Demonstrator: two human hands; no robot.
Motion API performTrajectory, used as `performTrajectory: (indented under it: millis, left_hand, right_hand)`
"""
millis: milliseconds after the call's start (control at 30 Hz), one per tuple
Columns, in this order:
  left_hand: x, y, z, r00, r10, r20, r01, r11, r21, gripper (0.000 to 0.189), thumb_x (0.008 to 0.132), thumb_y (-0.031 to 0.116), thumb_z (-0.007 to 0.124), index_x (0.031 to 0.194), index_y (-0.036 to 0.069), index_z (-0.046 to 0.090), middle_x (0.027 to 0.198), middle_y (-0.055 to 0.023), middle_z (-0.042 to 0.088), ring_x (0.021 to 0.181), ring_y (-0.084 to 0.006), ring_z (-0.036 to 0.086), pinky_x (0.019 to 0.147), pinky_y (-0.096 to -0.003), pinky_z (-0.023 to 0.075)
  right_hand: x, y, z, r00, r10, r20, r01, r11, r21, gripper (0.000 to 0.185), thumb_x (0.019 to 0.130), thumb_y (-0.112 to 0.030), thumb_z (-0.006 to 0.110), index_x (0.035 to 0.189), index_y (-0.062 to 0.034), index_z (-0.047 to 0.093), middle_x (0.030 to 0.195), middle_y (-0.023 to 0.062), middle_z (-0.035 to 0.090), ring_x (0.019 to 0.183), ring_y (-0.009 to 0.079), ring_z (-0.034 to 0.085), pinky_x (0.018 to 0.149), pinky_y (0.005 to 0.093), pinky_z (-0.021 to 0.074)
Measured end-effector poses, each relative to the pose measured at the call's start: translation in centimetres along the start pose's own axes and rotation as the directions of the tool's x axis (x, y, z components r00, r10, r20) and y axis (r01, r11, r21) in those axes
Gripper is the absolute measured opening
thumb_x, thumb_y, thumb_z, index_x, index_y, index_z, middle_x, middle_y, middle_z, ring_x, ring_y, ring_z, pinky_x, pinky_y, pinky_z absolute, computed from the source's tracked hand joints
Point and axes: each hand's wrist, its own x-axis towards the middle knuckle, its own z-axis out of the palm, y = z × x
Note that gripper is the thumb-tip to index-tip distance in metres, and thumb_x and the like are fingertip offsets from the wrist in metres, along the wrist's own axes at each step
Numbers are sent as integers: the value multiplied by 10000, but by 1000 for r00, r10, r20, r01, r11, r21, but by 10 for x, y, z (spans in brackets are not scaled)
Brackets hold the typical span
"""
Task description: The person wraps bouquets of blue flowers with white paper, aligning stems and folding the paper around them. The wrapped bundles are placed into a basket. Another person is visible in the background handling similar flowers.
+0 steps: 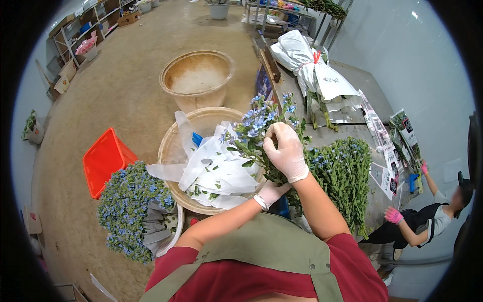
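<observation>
In front of my chest is a bunch of blue-flowered stems (257,122), its small star-like blooms pointing up and away from me. My gloved left hand (272,194) grips the lower stems, its fingers partly hidden by leaves and my right forearm. My gloved right hand (285,149) is among the upper stems with thumb and fingers bent together; whether anything is pinched there cannot be made out. Below the blooms, a large round tub (166,149) holds crumpled white wrapping sheets (222,166) with loose green leaves scattered on them.
Many more blue-flowered stems (339,177) lie on the metal table (362,81) at right, near a white-wrapped bouquet (302,56). At left stand a bucket of blue flowers (132,204) and a red plastic bin (103,162). Another tub (198,79) stands beyond. A pink-gloved person (426,222) works at right.
</observation>
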Motion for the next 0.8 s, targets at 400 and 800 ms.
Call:
performTrajectory:
  millis: [400,800]
  left_hand:
    - [25,-35,5,991,130,-18,-129,991,48,438,822,31,635,1242,28,508,1191,-68,576,1091,-191,530,965,-351,426]
    - [25,-31,-43,937,-330,-115,299,927,-228,279,942,145,526,1153,-35,552,1108,-115,618,997,-219,595,903,-357,472]
  right_hand:
    - [-8,20,-29,934,357,-6,-249,663,706,42,896,2,510,877,-36,511,878,33,574,804,98,510,771,245,432]
    - [-77,37,-37,1000,-13,-10,13,999,53,730,732,-286,645,1378,-58,392,1345,184,424,1258,359,394,1049,464,289]
